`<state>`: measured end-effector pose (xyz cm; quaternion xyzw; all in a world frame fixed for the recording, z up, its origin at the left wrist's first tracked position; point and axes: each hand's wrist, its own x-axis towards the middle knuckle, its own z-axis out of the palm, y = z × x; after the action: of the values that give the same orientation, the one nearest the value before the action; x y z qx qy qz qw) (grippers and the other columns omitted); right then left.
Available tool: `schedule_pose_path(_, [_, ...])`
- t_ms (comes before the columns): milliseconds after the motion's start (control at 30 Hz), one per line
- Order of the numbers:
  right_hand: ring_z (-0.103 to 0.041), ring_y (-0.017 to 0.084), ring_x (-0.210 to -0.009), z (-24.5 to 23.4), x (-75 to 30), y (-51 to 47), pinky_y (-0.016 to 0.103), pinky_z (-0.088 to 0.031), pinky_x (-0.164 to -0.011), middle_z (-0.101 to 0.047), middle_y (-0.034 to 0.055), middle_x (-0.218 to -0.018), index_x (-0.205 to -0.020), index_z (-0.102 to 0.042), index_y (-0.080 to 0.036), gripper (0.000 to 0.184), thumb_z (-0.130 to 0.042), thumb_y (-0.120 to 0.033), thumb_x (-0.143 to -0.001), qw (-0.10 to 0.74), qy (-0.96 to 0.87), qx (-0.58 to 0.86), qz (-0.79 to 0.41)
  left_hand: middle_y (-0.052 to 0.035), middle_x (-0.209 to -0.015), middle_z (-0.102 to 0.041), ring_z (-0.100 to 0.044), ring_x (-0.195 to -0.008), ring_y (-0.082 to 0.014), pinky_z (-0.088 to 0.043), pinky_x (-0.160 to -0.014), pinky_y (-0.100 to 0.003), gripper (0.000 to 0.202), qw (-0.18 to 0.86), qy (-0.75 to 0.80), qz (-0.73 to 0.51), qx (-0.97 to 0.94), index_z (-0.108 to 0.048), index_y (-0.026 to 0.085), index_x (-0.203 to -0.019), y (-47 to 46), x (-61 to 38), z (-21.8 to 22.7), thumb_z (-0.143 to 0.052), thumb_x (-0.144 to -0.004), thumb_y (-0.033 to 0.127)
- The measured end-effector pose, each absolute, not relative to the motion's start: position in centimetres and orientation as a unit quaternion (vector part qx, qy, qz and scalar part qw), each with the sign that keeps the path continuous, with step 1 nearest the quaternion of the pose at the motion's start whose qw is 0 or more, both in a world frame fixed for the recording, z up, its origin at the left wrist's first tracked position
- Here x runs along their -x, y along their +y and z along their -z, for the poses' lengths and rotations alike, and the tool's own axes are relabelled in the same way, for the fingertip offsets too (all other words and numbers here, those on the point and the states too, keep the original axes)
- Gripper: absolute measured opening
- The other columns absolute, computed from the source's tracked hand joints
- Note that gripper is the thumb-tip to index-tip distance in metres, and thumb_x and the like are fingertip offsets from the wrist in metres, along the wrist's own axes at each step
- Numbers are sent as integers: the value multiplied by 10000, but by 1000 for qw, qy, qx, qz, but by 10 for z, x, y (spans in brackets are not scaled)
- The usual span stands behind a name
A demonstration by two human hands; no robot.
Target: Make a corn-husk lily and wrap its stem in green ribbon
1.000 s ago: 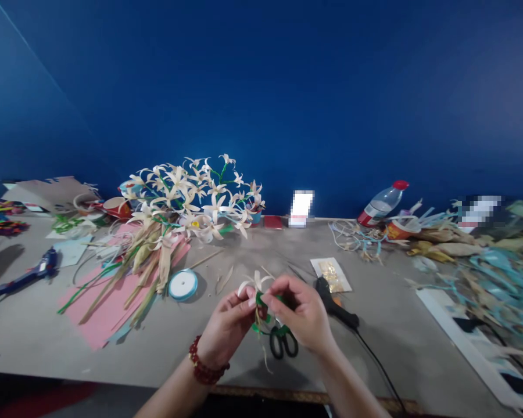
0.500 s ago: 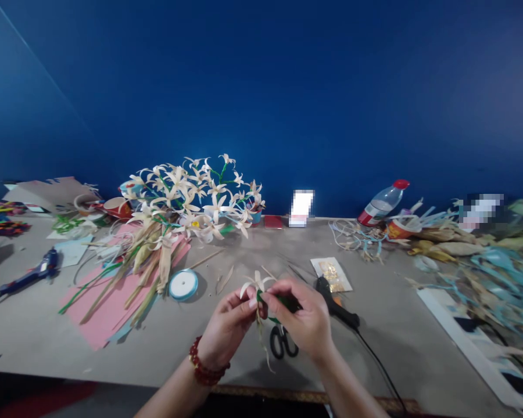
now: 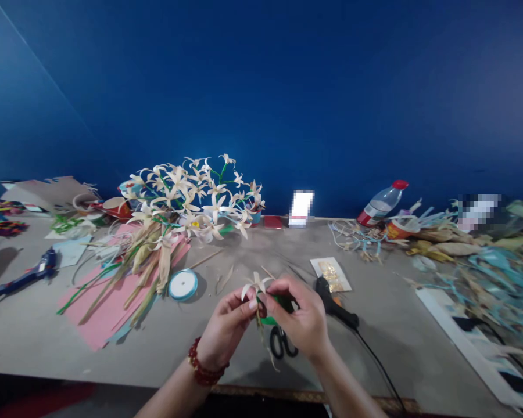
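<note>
Pinching 1 pale flower [image 3: 257,282] below the head with the fingers of the left hand [image 3: 229,321], lower centre of the frame. Grasping a green strip [image 3: 269,320] at the flower's base with the fingers of the right hand [image 3: 304,318], just beside. Looks done at the head, already splayed open; seems only partly bound, with pale strands [image 3: 262,331] hanging bare beneath. Cannot tell the number of green turns. Already made, apparently: many similar flowers [image 3: 186,188], left of centre.

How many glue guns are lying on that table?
2: a blue glue gun toward the left end of the table, and a black glue gun just right of the right hand. Others may be hidden.
</note>
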<state>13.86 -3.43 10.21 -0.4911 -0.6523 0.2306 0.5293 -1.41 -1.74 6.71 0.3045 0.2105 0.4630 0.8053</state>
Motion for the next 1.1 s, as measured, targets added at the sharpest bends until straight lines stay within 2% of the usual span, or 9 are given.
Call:
schedule_pose_path(167, [-623, 142, -651, -97, -139, -34, 239, -503, -630, -660, 3, -720, -783, -615, -215, 80, -662, -227, -847, 520, -653, 499, -232, -11, -713, -593, -510, -706, -121, -398, -712, -238, 164, 796, 230, -465, -313, -643, 144, -733, -18, 15, -69, -765, -778, 244])
schedule_pose_path(467, [-623, 159, -686, -95, -138, -34, 268, -495, -660, -656, 3, -748, -804, -599, -225, 81, -670, -228, -843, 514, -670, 501, -188, 0, -703, -564, -501, -680, -111, -409, -691, -231, 231, 789, 258, -460, -314, -624, 146, -718, -17, 18, -69, -810, -730, 283])
schedule_pose_path(600, [-638, 183, -749, -95, -139, -36, 297, -500, -707, -668, 19, -796, -822, -590, -229, 91, -679, -227, -836, 520, -671, 502, -164, -4, -698, -588, -513, -686, -114, -406, -691, -230, 208, 788, 254, -454, -329, -650, 143, -728, -17, 19, -69, -804, -739, 282])
schedule_pose_path(933, [-652, 206, -851, -92, -139, -36, 330, -511, -794, -672, 31, -859, -872, -591, -242, 106, -670, -180, -836, 536, -663, 480, -209, -2, -699, -598, -504, -686, -120, -397, -693, -246, 182, 772, 258, -460, -355, -682, 141, -733, -14, 21, -70, -813, -719, 268])
schedule_pose_path(1100, [-637, 209, -853, -96, -139, -36, 343, -507, -804, -634, 34, -850, -803, -571, -234, 119, -668, -165, -814, 558, -659, 465, -195, -15, -715, -617, -522, -700, -135, -405, -705, -257, 160, 771, 261, -451, -365, -696, 142, -749, -14, 21, -69, -800, -732, 263])
